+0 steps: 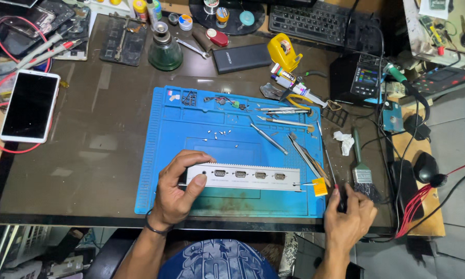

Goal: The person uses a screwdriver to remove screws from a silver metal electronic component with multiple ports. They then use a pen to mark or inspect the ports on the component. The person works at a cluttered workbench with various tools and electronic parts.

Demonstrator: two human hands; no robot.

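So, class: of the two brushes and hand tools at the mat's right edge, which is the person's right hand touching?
The right hand grips the thin screwdriver; the paintbrush lies untouched beside it.

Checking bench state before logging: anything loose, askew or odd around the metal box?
Small screws lie scattered loose on the blue mat, not in a tray. A crumpled white tissue sits off the mat by the brush. The grey connector box stands on edge, steadied by the left hand; the right hand touches a screwdriver.
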